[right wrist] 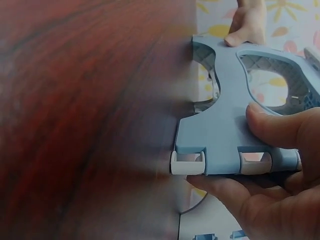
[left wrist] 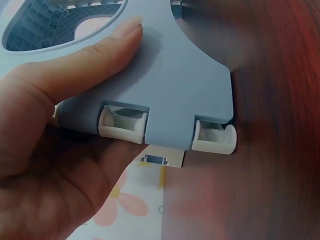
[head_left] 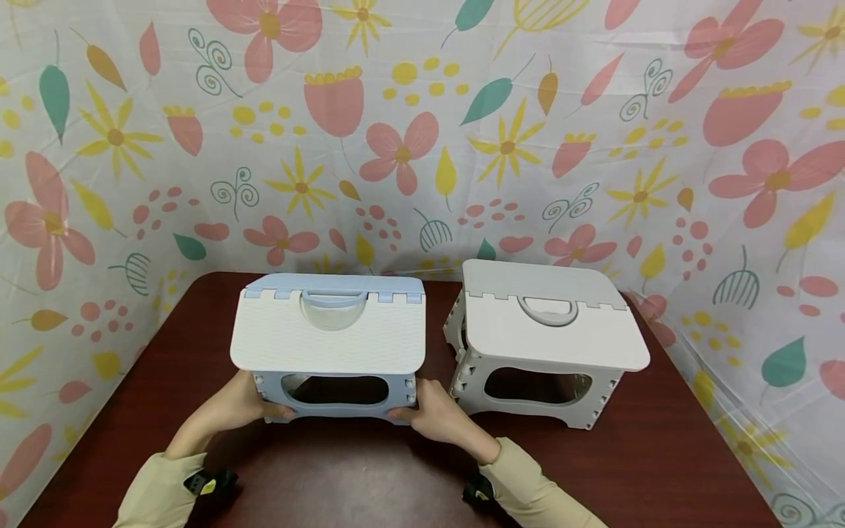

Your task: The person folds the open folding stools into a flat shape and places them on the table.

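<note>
Pinching the blue front panel (right wrist: 229, 85) of a blue-and-white folding stool (head_left: 330, 352) near its lower corners, the left grip (head_left: 234, 403) and right grip (head_left: 437, 414) each hold one side; that stool stands upright on the dark red tabletop (head_left: 356, 477); just beside it, to the right, stands a grey-and-white folding stool (head_left: 561, 341); a flowered sheet (head_left: 422, 103) hangs behind both.

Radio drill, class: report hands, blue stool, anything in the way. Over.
Left hand, right hand gripping blue stool at both sides. Stool unfolded, upright. Grey stool close beside right hand.
</note>
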Action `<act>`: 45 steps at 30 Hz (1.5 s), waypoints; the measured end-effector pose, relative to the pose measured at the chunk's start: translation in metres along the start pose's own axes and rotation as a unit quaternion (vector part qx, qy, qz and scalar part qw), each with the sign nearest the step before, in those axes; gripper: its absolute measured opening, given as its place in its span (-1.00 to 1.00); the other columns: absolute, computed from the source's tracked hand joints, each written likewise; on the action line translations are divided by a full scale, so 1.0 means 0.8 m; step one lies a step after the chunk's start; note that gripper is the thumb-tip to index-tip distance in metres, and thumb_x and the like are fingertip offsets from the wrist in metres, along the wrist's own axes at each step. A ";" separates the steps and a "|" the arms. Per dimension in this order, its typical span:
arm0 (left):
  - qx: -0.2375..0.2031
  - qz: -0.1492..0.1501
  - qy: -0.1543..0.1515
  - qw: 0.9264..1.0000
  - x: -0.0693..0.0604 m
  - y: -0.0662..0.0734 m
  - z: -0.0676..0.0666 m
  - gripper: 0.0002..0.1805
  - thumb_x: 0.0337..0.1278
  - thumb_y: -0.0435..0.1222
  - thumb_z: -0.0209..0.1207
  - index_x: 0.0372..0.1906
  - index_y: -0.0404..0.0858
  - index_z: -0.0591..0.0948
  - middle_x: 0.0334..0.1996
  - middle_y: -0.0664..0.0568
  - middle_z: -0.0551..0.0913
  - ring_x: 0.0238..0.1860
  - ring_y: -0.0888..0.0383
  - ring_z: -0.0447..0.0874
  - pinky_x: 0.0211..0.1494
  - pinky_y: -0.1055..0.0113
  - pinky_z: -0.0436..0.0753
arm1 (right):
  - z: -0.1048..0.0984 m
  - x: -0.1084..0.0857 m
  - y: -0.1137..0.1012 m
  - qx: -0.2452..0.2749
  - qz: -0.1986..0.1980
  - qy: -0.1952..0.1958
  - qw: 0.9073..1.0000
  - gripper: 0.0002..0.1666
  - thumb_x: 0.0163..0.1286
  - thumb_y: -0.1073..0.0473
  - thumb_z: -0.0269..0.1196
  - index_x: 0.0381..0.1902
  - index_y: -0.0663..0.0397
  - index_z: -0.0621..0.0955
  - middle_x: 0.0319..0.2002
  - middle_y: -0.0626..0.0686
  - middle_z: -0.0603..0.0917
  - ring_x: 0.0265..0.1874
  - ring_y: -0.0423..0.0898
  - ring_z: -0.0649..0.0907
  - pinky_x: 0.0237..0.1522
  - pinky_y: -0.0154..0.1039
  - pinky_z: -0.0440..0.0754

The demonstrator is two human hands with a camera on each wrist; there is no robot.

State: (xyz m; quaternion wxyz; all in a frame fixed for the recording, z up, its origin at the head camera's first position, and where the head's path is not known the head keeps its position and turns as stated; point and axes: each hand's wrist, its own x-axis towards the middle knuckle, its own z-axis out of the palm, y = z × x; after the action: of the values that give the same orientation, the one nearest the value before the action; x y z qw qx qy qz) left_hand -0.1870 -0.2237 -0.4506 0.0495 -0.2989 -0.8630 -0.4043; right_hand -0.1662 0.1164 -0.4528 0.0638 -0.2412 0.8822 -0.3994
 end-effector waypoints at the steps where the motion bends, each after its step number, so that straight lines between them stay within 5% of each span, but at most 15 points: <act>1: -0.002 -0.001 0.000 1.000 0.000 0.000 0.000 0.18 -0.57 -0.33 0.63 0.35 -0.29 0.20 0.27 -0.14 0.32 0.14 0.59 0.17 0.07 0.59 0.33 | 0.000 0.000 0.000 -0.001 -0.003 0.002 1.000 -0.54 0.20 0.14 0.41 0.02 0.09 0.53 -0.32 -0.06 0.70 -0.39 -0.36 0.55 -0.33 -0.40 0.52; 6: -0.008 0.000 -0.001 1.000 0.000 -0.001 0.002 0.15 -0.55 -0.35 0.62 0.33 -0.33 0.21 0.25 -0.15 0.34 0.12 0.57 0.20 0.05 0.58 0.35 | 0.001 0.001 0.002 -0.010 -0.023 0.012 1.000 -0.63 0.19 0.16 0.41 -0.09 0.14 0.58 -0.32 -0.02 0.73 -0.37 -0.37 0.57 -0.33 -0.41 0.54; 16: -0.010 -0.009 -0.013 1.000 0.002 -0.005 0.001 0.11 -0.52 -0.40 0.60 0.31 -0.40 0.22 0.26 -0.21 0.33 0.11 0.60 0.21 0.03 0.55 0.40 | 0.000 0.004 0.001 -0.002 0.002 0.000 1.000 -0.72 0.20 0.14 0.40 -0.16 0.11 0.61 -0.33 -0.02 0.73 -0.39 -0.34 0.55 -0.33 -0.41 0.52; 45: -0.019 -0.036 -0.020 0.999 -0.001 -0.005 0.002 0.06 -0.46 -0.34 0.59 0.30 -0.37 0.25 0.21 -0.22 0.40 0.05 0.56 0.29 -0.02 0.47 0.46 | 0.001 0.003 0.002 -0.005 -0.007 -0.008 1.000 -0.52 0.22 0.16 0.39 0.06 0.21 0.55 -0.17 0.03 0.74 -0.20 -0.21 0.66 -0.20 -0.34 0.58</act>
State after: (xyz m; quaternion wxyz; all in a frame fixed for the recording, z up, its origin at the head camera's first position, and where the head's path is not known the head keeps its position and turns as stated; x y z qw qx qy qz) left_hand -0.1882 -0.2246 -0.4543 0.0117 -0.2769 -0.8659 -0.4164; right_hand -0.1686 0.1160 -0.4544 0.0666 -0.2510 0.8819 -0.3934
